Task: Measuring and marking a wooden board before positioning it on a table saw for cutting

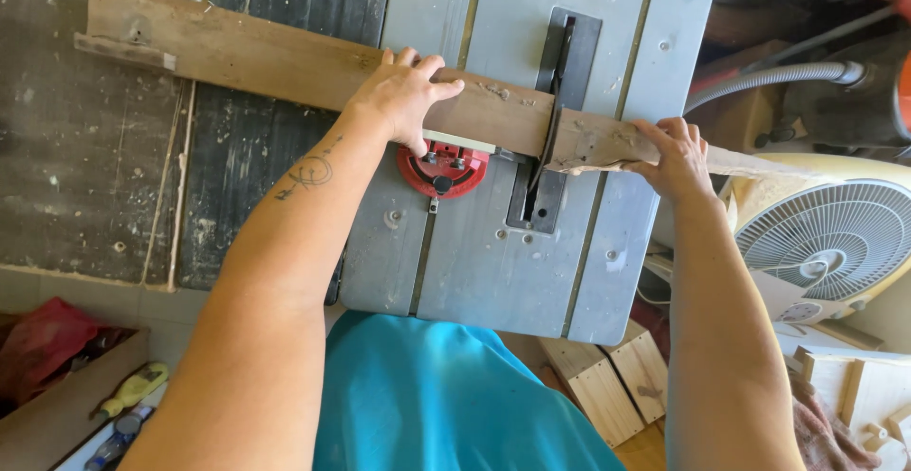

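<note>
Both hands press a weathered plank [285, 58] across the grey table saw [493, 262], left hand [403, 101] flat beside the red mitre gauge [442, 169], right hand [678, 153] gripping the short end (blade [550, 144] apparently partway through, cut seemingly unfinished).

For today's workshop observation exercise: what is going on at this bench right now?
A person stands at a grey table saw with a long, rough wooden board laid across it. The left hand presses flat on the board just above a red miter gauge. The right hand grips the board's shorter end, past the blade slot. The board crosses the blade line. A white fan sits to the right.
</note>
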